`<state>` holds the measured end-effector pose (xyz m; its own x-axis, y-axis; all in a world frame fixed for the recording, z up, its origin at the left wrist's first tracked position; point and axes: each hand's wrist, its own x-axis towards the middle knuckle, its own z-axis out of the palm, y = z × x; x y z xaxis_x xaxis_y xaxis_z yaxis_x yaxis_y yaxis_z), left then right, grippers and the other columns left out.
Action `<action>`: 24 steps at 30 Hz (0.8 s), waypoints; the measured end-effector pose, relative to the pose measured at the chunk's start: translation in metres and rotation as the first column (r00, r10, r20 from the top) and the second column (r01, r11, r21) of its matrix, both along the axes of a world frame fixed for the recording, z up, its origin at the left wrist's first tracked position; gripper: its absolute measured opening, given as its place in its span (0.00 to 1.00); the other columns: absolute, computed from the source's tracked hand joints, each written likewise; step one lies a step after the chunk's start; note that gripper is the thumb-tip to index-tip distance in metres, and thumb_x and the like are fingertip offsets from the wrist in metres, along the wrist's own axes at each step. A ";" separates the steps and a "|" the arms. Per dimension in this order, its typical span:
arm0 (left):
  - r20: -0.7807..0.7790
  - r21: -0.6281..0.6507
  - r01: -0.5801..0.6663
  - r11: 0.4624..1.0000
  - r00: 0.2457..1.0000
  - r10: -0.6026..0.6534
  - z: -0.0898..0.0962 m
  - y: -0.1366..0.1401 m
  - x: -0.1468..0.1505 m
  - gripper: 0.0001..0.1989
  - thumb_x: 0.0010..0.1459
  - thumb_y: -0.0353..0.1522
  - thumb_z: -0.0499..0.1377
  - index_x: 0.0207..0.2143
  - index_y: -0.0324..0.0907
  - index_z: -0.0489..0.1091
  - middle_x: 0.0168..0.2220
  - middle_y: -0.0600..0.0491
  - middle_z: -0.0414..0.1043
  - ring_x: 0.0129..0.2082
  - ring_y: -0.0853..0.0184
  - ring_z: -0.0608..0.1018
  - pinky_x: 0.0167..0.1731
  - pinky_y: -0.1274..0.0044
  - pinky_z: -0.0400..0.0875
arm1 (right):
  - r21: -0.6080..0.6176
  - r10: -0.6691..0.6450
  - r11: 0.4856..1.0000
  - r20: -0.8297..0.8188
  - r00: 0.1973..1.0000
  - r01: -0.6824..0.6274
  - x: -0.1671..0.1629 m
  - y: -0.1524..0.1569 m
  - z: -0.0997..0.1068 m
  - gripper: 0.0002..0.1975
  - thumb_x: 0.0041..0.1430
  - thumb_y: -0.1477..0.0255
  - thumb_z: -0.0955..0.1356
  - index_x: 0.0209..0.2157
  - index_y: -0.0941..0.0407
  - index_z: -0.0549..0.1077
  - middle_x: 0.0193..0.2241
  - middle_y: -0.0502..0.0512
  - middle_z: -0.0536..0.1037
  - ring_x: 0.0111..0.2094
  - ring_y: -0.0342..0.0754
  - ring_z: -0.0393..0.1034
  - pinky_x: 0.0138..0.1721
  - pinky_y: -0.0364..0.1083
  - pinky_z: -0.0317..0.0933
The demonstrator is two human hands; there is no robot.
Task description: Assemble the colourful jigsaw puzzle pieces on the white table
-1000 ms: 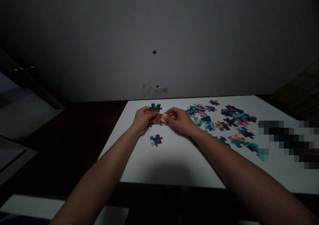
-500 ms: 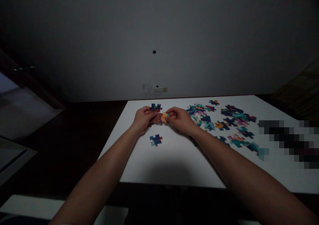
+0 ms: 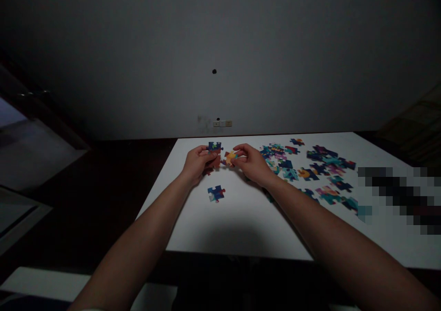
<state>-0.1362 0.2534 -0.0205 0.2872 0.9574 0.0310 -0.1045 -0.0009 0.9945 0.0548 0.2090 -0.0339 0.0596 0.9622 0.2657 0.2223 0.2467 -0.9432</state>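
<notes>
Over the left part of the white table (image 3: 241, 219), my left hand (image 3: 197, 164) is closed on some joined puzzle pieces (image 3: 215, 148), dark blue at the top and reddish brown below. My right hand (image 3: 253, 164) pinches an orange-yellow puzzle piece (image 3: 230, 156) between thumb and fingers. A narrow gap separates that piece from the joined ones. Nearer to me, a single dark blue puzzle piece (image 3: 216, 193) with a pale corner lies flat on the table. My fingers cover parts of the held pieces.
Many loose puzzle pieces (image 3: 308, 174) are spread over the table to the right of my right hand, some partly under my right forearm. A blurred-out patch (image 3: 399, 196) covers the right side. Behind the table stands a grey wall (image 3: 155, 72) with sockets (image 3: 222, 123).
My right hand has drawn the orange-yellow puzzle piece slightly to the right, away from the joined pieces, and turned it. My left hand stays almost where it was.
</notes>
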 end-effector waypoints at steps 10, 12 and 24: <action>0.018 -0.019 0.048 0.999 0.999 -0.048 -0.001 -0.002 0.004 0.14 0.44 0.34 0.67 0.34 0.37 0.72 0.29 0.48 0.76 0.24 0.66 0.77 0.20 0.79 0.67 | 0.039 -0.046 0.998 0.055 0.997 0.044 0.003 0.003 -0.003 0.15 0.51 0.73 0.67 0.43 0.55 0.68 0.38 0.54 0.75 0.31 0.45 0.74 0.32 0.43 0.65; 0.024 -0.012 0.044 0.999 0.999 -0.044 -0.001 -0.001 0.003 0.14 0.45 0.34 0.67 0.34 0.37 0.72 0.28 0.48 0.76 0.24 0.65 0.77 0.20 0.79 0.67 | 0.036 -0.039 0.999 0.052 0.998 0.037 0.003 0.002 -0.001 0.14 0.52 0.72 0.67 0.42 0.55 0.68 0.39 0.55 0.75 0.32 0.45 0.74 0.32 0.43 0.65; 0.015 -0.020 0.092 0.996 0.996 -0.092 -0.004 -0.002 0.003 0.14 0.44 0.34 0.67 0.34 0.37 0.72 0.29 0.46 0.76 0.24 0.65 0.77 0.22 0.77 0.68 | 0.040 -0.051 0.998 -0.022 0.998 0.052 0.001 0.002 0.003 0.13 0.52 0.72 0.67 0.42 0.55 0.68 0.41 0.56 0.75 0.33 0.45 0.75 0.35 0.44 0.67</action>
